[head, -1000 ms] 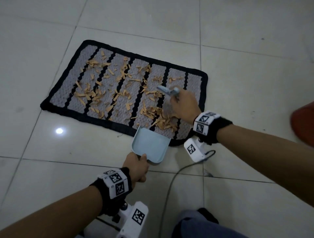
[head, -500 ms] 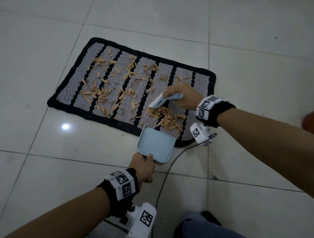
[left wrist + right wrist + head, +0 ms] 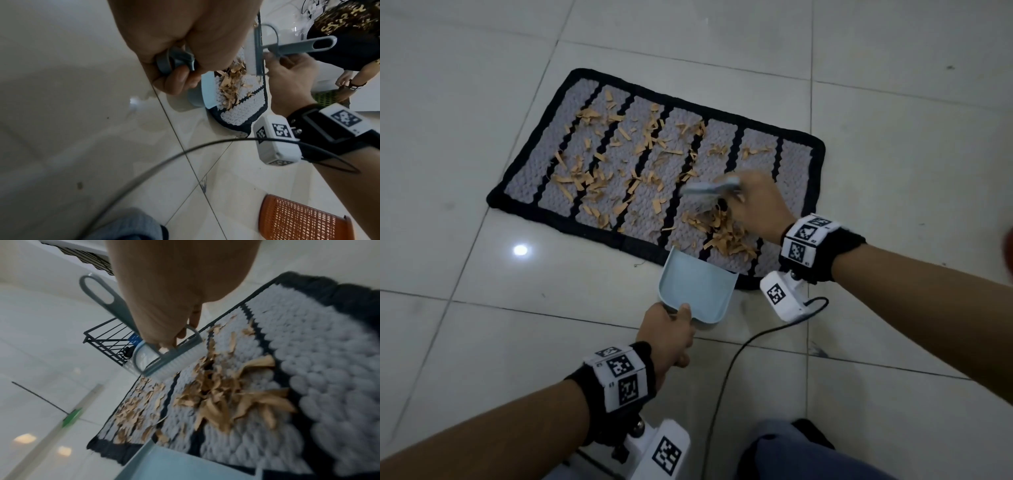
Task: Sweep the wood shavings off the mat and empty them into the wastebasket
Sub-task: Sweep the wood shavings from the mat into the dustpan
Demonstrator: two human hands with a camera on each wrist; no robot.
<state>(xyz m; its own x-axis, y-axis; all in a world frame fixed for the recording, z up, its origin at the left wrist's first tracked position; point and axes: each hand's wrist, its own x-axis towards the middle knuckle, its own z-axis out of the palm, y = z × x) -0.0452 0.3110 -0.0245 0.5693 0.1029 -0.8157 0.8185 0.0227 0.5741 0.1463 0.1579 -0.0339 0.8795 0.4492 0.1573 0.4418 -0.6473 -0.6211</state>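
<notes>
**Brush drawing shavings toward the waiting dustpan**

The right hand is clamped on a small brush, bristles down behind a heap of wood shavings on the mat. The left hand grips the dustpan by its handle, mouth at the mat's near edge, likely to catch them. More shavings lie farther left. An orange wastebasket stands near; a cable crosses the floor.

Black wrist straps, white marker-coded camera boxes (cabled), bare forearms.
</notes>
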